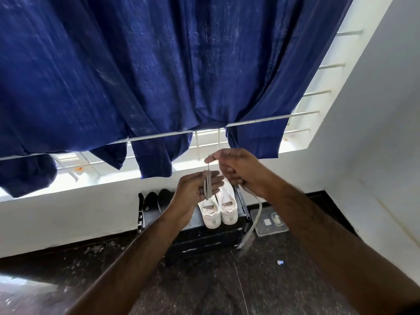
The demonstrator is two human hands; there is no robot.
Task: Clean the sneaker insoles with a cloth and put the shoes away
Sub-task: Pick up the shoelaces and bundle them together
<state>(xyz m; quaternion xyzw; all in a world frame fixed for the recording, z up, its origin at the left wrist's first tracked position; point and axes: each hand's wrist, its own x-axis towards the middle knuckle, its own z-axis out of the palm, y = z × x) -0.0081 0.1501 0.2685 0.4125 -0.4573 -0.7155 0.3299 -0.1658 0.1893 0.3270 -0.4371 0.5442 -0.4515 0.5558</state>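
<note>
Two white sneakers point(219, 208) stand side by side on top of a black shoe rack point(204, 239), heels toward me. My left hand point(196, 189) is held palm up above them, fingers curled round folded loops of a grey-white shoelace point(208, 185). My right hand point(238, 169) pinches the same lace between thumb and forefinger just above the left hand. The lace's loose end point(251, 228) hangs down from the right hand, past the rack's right side. No cloth is visible in either hand.
Dark shoes point(156, 201) sit at the rack's left end. A clear plastic box point(270, 221) lies on the dark speckled floor to the right. A blue curtain point(159, 76) hangs over a window grille point(316, 94) above a white wall.
</note>
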